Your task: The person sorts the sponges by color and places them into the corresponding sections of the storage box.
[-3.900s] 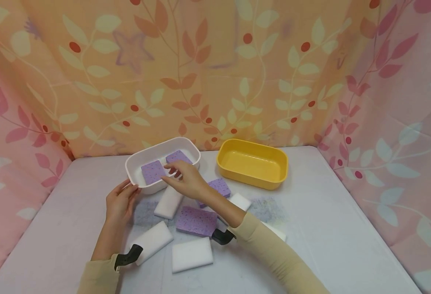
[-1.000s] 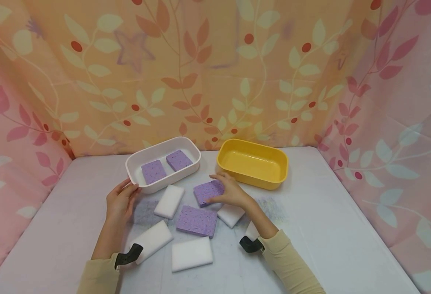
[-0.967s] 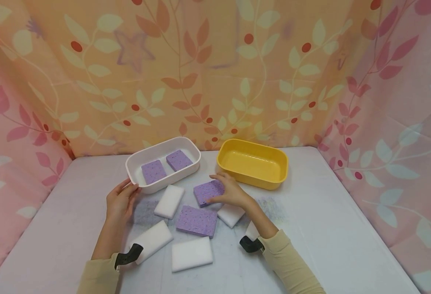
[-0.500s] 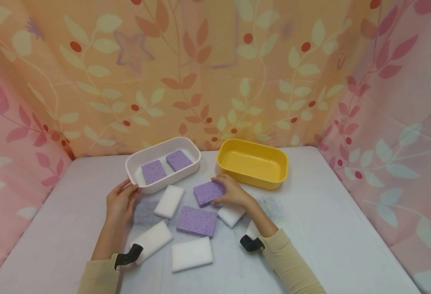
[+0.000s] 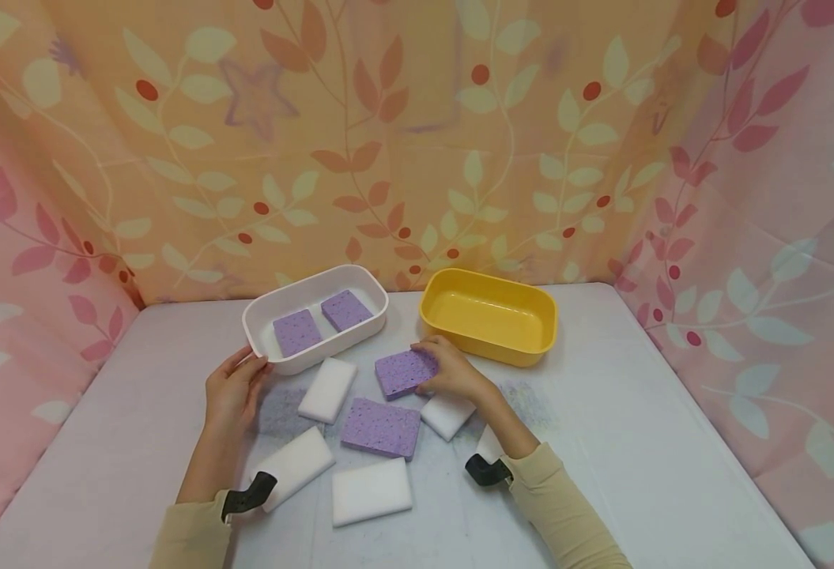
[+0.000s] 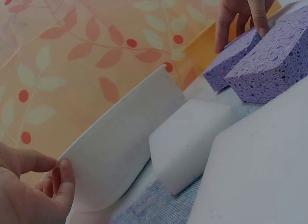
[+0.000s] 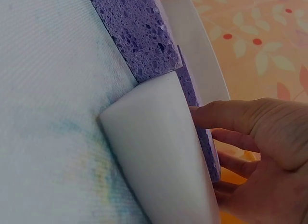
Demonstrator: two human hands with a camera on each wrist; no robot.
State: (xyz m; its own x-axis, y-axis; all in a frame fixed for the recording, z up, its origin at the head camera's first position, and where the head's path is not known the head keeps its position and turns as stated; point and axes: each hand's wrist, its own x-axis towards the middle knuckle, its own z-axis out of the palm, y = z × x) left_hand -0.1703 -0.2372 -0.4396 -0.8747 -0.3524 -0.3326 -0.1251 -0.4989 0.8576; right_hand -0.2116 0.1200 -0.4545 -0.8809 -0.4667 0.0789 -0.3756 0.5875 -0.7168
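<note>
My left hand pinches the near left rim of the white tray, thumb outside in the left wrist view. Inside that tray lie two purple sponges. My right hand grips the right end of another purple sponge, with the thumb at its near edge and fingers at the far edge. This sponge is at the table, in front of the gap between the containers. Just nearer lies a further purple sponge. A white sponge partly hides the gripped one in the right wrist view.
A yellow tray with nothing in it stands right of the white one. Several white sponges lie scattered nearby; one is under the right wrist, another partly behind the sleeve. Patterned curtains enclose the table.
My right hand has moved from over the white tray to the purple sponge on the table and its thumb has closed in. The left hand stays at the tray rim.
</note>
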